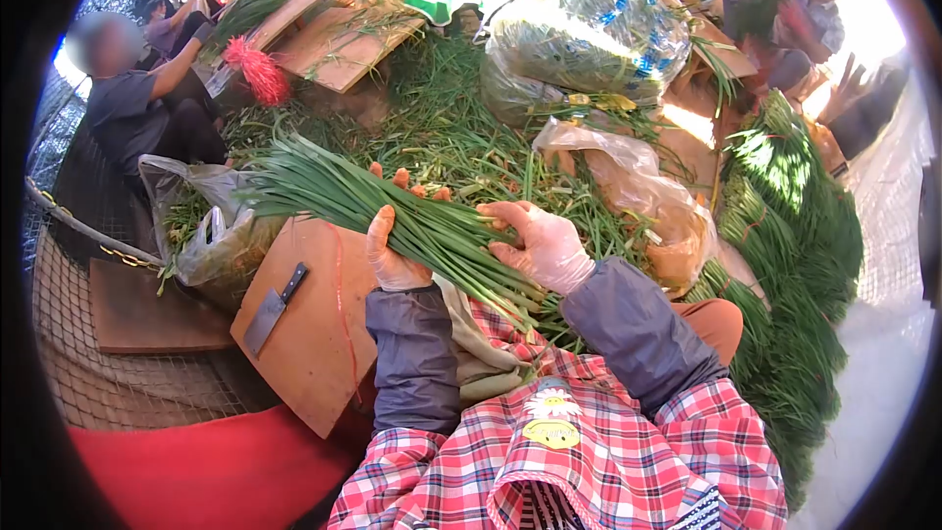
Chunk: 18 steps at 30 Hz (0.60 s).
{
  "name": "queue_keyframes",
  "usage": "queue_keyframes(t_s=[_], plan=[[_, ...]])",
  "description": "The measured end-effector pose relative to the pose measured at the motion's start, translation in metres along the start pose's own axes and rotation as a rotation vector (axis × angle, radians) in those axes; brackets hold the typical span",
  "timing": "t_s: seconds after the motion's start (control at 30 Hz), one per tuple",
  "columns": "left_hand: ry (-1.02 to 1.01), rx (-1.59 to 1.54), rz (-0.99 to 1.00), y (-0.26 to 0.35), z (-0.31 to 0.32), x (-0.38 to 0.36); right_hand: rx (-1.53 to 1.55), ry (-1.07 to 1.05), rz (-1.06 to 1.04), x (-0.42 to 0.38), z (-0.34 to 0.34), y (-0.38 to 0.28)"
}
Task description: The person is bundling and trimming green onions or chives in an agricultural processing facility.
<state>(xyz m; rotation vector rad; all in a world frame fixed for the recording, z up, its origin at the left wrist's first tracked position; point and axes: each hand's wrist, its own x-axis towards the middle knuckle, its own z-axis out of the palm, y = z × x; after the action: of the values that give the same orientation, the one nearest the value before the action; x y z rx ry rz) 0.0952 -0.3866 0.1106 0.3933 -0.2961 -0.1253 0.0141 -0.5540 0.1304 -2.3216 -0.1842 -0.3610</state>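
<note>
A long bunch of green stalks (334, 182) lies across my left hand (400, 245), its leafy ends to the upper left and its cut ends above my lap. The fingers of my left hand curl round the bunch from beneath, with the thumb on the near side. My right hand (545, 246) pinches stalks near the lower end of the bunch. Both hands are in thin, pale gloves. Left of them, a cleaver (276, 307) rests on a wooden board (314, 334), beside a red string (340, 304).
A plastic bag (211, 236) stands at the left, and another (677, 226) lies right of my hands. Loose green trimmings (446, 108) cover the ground ahead. Tied bundles (800, 265) are piled at the right. A seated person (142, 113) is at the upper left.
</note>
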Motion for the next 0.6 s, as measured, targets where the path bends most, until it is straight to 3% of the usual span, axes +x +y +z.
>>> queue_keyframes(t_s=[0.1,0.2,0.33,0.4,0.43,0.5,0.53,0.57,0.6], plan=[[-0.008,-0.026,0.0,0.001,0.004,-0.001,-0.105,0.052,-0.145,0.004,0.002,0.005],[-0.015,-0.064,0.042,0.001,-0.005,0.0,0.14,0.104,0.002,0.006,0.005,0.01],[-0.109,-0.089,0.068,0.01,-0.018,0.0,0.976,0.086,0.535,-0.002,0.002,0.026],[-0.149,-0.11,0.13,0.021,-0.026,0.002,0.807,0.029,0.635,-0.018,-0.014,0.048],[-0.142,-0.113,0.151,0.028,-0.029,0.003,0.286,-0.305,0.606,-0.026,-0.026,0.066],[-0.167,-0.059,0.204,0.038,-0.025,0.001,-0.37,-0.554,0.522,-0.041,-0.047,0.074],[-0.186,-0.037,0.235,0.04,-0.021,0.003,-0.5,-0.482,0.501,-0.047,-0.055,0.066],[-0.2,-0.036,0.225,0.04,-0.018,0.002,-0.393,-0.236,0.405,-0.049,-0.05,0.071],[-0.179,-0.031,0.213,0.039,-0.016,-0.001,-0.193,0.03,0.122,-0.04,-0.046,0.048]])
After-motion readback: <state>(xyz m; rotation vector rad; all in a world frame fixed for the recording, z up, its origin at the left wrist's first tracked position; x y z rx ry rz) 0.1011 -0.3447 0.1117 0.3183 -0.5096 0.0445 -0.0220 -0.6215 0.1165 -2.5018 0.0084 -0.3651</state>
